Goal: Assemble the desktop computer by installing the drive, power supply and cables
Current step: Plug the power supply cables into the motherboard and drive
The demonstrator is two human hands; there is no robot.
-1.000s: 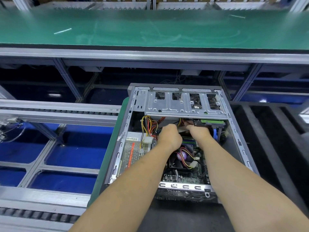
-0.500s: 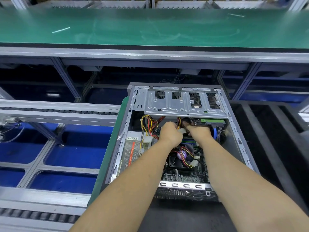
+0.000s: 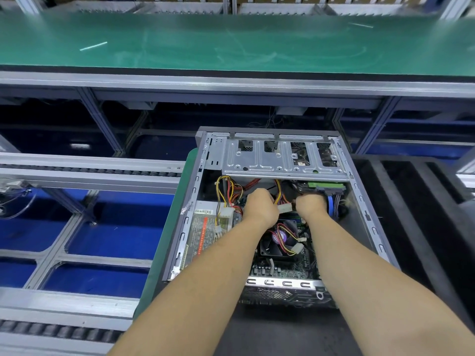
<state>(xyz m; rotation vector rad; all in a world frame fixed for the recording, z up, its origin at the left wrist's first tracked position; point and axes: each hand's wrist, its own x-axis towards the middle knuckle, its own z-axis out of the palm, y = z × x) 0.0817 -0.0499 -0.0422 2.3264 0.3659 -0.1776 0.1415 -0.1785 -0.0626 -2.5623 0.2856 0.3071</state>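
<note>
Both hands have drawn slightly back toward the wearer since the earlier frames, bringing a white connector [image 3: 285, 208] out from under the drive cage [image 3: 280, 160] into the gap between them. Left hand [image 3: 261, 206]: fingers curled into the bundle of yellow, red and black power cables [image 3: 279, 195]; whether they clamp the connector itself or only its wires cannot be told, as the fingertips are hidden behind the knuckles. Right hand [image 3: 311, 205]: fingers likewise curled, apparently round the connector's other end or a dark lead; the grip is concealed. The connector lies directly between the two sets of fingers, touching both hands. Just beyond the right fingers sits the drive [image 3: 325, 185], its green board edge and blue data cable [image 3: 330, 205] visible. To the left of the left fingers lies the power supply [image 3: 203, 232], already seated in the open case [image 3: 359, 201]. Below the fingers, nearer the wearer, is the CPU fan [image 3: 279, 238], with a loose spare connector [image 3: 297, 249] resting on it.

Suggested technique: hold the plug by its body rather than its wires, check the keying, align it squarely and press straight home. Route slack away from the fan blades.
</note>
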